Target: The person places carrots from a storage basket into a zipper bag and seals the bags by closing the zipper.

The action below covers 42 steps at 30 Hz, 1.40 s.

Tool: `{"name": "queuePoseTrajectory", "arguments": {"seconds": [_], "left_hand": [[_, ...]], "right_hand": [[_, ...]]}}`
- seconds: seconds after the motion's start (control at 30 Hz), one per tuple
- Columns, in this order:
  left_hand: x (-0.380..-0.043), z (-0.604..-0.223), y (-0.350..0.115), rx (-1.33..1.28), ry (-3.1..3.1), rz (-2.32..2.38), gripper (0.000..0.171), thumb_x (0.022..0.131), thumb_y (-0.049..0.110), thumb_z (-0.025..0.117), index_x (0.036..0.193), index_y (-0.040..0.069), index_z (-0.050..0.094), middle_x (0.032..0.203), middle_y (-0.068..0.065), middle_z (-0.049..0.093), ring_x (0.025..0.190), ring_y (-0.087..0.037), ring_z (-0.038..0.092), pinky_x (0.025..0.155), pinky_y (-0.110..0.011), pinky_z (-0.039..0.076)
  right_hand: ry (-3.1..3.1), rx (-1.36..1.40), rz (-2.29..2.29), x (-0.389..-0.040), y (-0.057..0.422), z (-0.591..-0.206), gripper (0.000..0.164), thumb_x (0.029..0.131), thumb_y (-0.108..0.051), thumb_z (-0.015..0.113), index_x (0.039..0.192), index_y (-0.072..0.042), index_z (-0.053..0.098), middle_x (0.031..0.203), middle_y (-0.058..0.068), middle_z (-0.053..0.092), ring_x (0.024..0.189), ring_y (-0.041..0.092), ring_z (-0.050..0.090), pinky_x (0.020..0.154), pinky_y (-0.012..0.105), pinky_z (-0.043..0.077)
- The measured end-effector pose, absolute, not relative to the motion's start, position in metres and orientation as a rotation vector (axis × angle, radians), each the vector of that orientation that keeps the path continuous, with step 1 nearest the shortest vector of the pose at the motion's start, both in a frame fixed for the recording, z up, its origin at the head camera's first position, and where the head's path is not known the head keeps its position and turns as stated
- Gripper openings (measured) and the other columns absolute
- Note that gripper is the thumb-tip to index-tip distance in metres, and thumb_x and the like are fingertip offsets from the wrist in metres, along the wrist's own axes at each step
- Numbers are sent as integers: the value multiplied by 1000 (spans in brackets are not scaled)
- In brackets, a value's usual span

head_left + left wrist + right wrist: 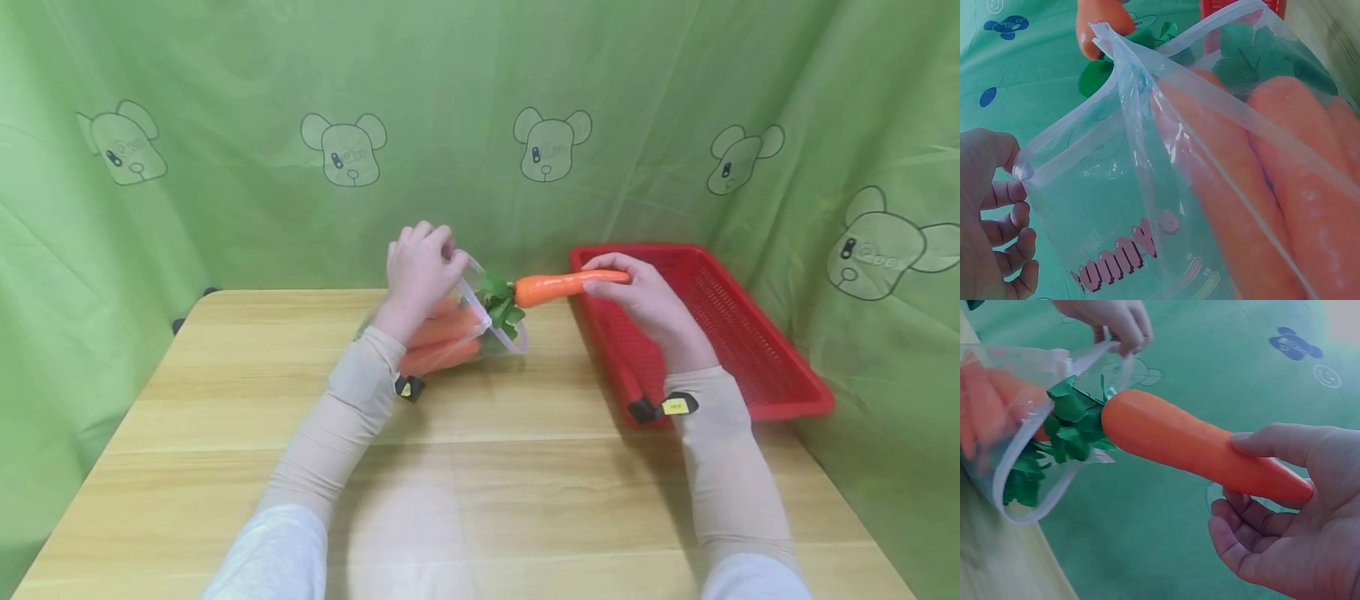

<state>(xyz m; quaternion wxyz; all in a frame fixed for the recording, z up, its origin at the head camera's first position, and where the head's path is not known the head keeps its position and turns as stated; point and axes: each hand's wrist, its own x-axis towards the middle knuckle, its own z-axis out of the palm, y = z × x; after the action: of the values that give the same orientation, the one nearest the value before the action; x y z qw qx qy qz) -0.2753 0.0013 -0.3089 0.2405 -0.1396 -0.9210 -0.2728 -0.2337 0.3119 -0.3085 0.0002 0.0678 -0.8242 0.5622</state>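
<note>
My left hand (pixel 422 271) pinches the rim of a clear plastic zip bag (pixel 1104 206) between thumb and fingers, so its mouth gapes toward the right. Several orange carrots (pixel 442 342) with green leaves lie inside the bag. By its narrow end, my right hand (pixel 648 300) holds another carrot (pixel 551 287), thumb on one side and fingers on the other. That carrot's leafy top (pixel 1075 419) points left and sits at the bag's mouth; its orange body is outside. Pink lettering shows on the bag in the left wrist view.
A red perforated plastic basket (pixel 750 400) stands on the right of the wooden table (pixel 450 500), partly under my right forearm. Behind and beside the table hangs a green curtain (pixel 450 67) printed with bear heads.
</note>
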Motion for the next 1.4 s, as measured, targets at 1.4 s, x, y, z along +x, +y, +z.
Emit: {"name": "queuePoseTrajectory", "arguments": {"seconds": [1.4], "left_hand": [[-273,-309,4,-369,-2552,-721,15,86,30,59,79,17,53,85,0,52,85,-20,44,76,-35,37]], "right_hand": [[-2553,377,1909,-255,219,-336,39,92,-11,64,129,0,57,118,17,62,98,17,68,91,26,54]]}}
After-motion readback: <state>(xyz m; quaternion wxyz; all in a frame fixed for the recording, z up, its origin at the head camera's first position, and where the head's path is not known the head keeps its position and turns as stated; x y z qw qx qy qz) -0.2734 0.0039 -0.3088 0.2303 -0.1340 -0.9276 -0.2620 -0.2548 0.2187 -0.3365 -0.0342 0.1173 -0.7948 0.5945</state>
